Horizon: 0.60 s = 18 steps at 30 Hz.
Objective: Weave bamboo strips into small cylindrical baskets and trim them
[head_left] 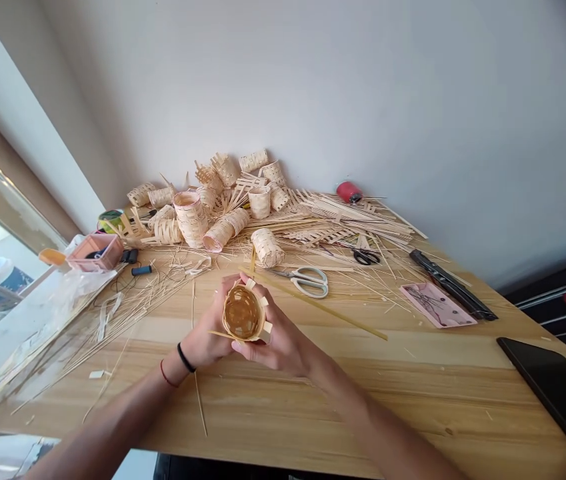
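Observation:
A small round woven basket is held between both hands over the table's middle, its open top facing me. My left hand wraps its left side, with a black band and a red string on the wrist. My right hand grips its right side, the thumb at the lower rim. Short strip ends stick out from the rim on the right, and a thin strip points left. A long yellowish strip runs from behind the basket to the right. White-handled scissors lie just beyond my right hand.
Finished and partly woven baskets and loose strips pile up by the wall. Black scissors, a pink tray, a black long tool and a dark flat device lie right. A pink box stands left.

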Each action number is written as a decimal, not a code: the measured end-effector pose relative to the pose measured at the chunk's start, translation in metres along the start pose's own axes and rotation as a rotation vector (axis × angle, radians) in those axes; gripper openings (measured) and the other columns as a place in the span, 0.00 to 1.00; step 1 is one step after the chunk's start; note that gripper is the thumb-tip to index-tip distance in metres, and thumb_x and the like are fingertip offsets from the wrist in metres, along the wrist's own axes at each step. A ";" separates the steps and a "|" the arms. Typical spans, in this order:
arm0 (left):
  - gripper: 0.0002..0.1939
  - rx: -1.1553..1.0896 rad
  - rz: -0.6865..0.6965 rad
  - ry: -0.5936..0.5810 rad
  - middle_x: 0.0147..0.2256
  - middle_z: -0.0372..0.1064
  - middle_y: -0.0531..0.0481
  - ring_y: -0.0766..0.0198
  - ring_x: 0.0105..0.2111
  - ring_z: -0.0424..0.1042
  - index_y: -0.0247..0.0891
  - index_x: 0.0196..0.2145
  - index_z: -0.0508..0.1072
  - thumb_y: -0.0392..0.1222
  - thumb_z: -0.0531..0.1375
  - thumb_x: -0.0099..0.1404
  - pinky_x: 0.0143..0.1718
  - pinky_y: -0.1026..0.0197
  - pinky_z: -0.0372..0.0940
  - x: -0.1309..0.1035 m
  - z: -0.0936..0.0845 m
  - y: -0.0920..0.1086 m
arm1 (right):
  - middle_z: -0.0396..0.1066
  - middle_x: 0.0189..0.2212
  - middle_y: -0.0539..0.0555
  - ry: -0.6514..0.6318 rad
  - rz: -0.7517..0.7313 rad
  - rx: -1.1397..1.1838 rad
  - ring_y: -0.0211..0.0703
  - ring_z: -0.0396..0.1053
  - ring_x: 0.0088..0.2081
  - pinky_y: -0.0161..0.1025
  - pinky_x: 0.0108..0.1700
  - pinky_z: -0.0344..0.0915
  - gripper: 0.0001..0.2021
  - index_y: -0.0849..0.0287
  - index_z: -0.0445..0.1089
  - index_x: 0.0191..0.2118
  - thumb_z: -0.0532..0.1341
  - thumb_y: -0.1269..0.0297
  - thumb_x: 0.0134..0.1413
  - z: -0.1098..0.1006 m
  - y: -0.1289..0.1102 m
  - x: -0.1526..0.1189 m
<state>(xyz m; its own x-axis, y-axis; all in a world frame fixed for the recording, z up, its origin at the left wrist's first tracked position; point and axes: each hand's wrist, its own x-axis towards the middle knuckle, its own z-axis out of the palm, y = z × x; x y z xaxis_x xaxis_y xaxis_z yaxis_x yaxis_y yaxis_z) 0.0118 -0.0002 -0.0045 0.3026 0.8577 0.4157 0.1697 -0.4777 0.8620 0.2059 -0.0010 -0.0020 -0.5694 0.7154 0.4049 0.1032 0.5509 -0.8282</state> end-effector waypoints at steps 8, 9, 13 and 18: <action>0.42 0.101 0.155 0.045 0.62 0.63 0.36 0.32 0.71 0.54 0.43 0.62 0.68 0.69 0.71 0.60 0.71 0.32 0.56 0.005 -0.004 0.004 | 0.57 0.70 0.64 0.207 -0.077 -0.120 0.66 0.57 0.72 0.64 0.73 0.58 0.51 0.46 0.48 0.76 0.77 0.53 0.55 -0.004 -0.004 0.005; 0.42 0.131 0.168 0.075 0.61 0.63 0.36 0.31 0.71 0.55 0.43 0.62 0.68 0.70 0.71 0.60 0.71 0.32 0.56 0.005 -0.005 0.003 | 0.59 0.69 0.63 0.254 -0.075 -0.137 0.67 0.58 0.71 0.64 0.72 0.59 0.49 0.46 0.52 0.74 0.78 0.51 0.54 -0.003 -0.003 0.005; 0.41 0.174 0.165 0.081 0.63 0.62 0.35 0.32 0.72 0.54 0.42 0.63 0.66 0.59 0.75 0.59 0.71 0.31 0.56 0.005 -0.007 0.000 | 0.67 0.62 0.61 0.309 -0.051 -0.136 0.63 0.66 0.65 0.60 0.67 0.67 0.39 0.47 0.62 0.66 0.78 0.48 0.54 -0.003 -0.004 0.007; 0.51 0.077 0.115 -0.051 0.71 0.58 0.34 0.35 0.71 0.60 0.45 0.75 0.55 0.46 0.75 0.61 0.73 0.31 0.56 0.002 -0.011 0.006 | 0.67 0.64 0.60 0.300 -0.018 -0.042 0.59 0.68 0.65 0.54 0.63 0.72 0.36 0.47 0.65 0.66 0.77 0.49 0.56 -0.011 -0.002 0.008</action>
<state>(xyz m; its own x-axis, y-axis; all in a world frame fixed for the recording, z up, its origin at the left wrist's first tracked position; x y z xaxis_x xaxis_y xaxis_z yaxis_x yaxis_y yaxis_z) 0.0031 0.0004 0.0043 0.3716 0.7863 0.4937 0.2016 -0.5874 0.7838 0.2104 0.0086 0.0076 -0.3057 0.7968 0.5211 0.1325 0.5776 -0.8055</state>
